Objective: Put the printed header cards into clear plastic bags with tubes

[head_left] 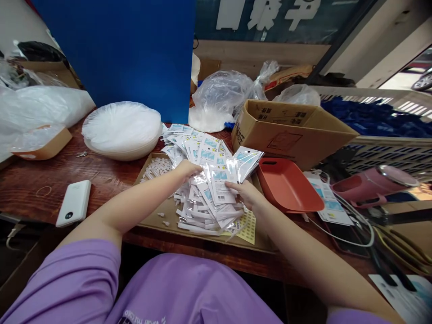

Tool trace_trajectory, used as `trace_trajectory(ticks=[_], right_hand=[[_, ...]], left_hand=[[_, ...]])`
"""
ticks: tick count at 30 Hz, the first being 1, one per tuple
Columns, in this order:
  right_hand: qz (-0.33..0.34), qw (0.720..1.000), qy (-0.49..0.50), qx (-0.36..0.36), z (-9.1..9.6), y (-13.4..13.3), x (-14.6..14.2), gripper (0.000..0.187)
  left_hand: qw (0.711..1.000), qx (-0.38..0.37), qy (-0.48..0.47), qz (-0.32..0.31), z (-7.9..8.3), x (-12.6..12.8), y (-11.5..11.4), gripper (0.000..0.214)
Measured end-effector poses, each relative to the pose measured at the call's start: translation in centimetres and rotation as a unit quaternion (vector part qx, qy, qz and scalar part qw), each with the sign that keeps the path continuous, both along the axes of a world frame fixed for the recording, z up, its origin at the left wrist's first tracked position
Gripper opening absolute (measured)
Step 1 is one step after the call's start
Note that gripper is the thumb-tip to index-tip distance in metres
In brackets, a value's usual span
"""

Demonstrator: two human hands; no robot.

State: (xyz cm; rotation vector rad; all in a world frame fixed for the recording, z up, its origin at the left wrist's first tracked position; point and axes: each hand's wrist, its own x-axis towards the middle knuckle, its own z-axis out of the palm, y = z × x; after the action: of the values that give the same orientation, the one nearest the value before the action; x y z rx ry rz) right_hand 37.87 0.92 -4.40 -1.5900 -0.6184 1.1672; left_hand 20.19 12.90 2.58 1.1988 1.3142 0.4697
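A spread pile of clear plastic packets with white and blue printed cards (199, 216) covers a shallow cardboard tray (148, 220). My right hand (248, 193) is closed on the lower right edge of a few printed packets (221, 182), its thumb on top and the other fingers beneath. At their upper left side my left hand (189, 170) is closed, fingertips pinched against the packets. Small white plastic pieces (157, 167) lie in the tray left of the pile. A yellow sticker sheet (249, 229) shows under the packets, near my right wrist.
A white round bowl (121, 155) with netlike white filling stands at back left, a white power bank (73, 202) in front. On the right are an open cardboard box (297, 135), a red plastic bin (288, 184), a white cable (366, 220) and a pink fan-like device (367, 184).
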Motion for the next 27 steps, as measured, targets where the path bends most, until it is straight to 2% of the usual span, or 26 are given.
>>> trace_trajectory(ticks=[7,12,16,20,24,27], right_hand=[[-0.001,0.997,0.082,0.002,1.5,0.0,-0.3,0.038],[0.036,0.995,0.097,-0.009,2.6,0.3,-0.7,0.041],[0.08,0.991,0.105,-0.004,3.6,0.4,-1.0,0.038],[0.059,0.995,0.076,0.028,4.6,0.6,-1.5,0.047],[0.063,0.993,0.091,0.05,5.4,1.0,-2.0,0.046],[0.08,0.986,0.103,0.103,6.5,1.3,-2.2,0.046]], left_hand=[[0.983,-0.139,-0.087,-0.084,-0.4,0.3,0.6,0.006],[0.966,-0.19,-0.128,-0.12,-1.3,0.3,0.5,0.014],[0.96,-0.193,-0.162,-0.124,-1.8,-0.2,0.1,0.019],[0.95,-0.174,-0.236,-0.104,-1.5,-1.0,-0.4,0.024],[0.941,-0.155,-0.291,-0.08,-0.5,-1.5,-0.9,0.025],[0.929,-0.119,-0.342,-0.076,1.0,-1.8,-1.3,0.032]])
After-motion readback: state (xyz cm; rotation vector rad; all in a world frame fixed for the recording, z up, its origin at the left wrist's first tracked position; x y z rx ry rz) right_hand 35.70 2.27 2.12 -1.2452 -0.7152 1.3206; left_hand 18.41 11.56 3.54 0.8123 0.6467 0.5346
